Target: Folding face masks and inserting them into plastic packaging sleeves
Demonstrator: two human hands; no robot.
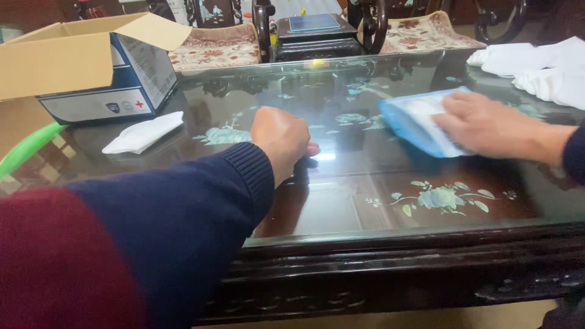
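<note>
My right hand (487,127) lies flat on a blue and white flat packet (414,119) on the glass top of a dark wooden table (390,250). My left hand (281,139) rests as a loose fist on the glass near the table's middle, in a navy and dark red sleeve. I cannot tell whether it holds anything. A folded white cloth piece (143,133) lies to the left of that hand.
An open cardboard box (91,64) with a blue and white printed side stands at the back left. A pile of white cloths (536,67) sits at the back right. Carved chairs with patterned cushions (213,45) stand behind the table. A green curved thing (24,148) shows at the left edge.
</note>
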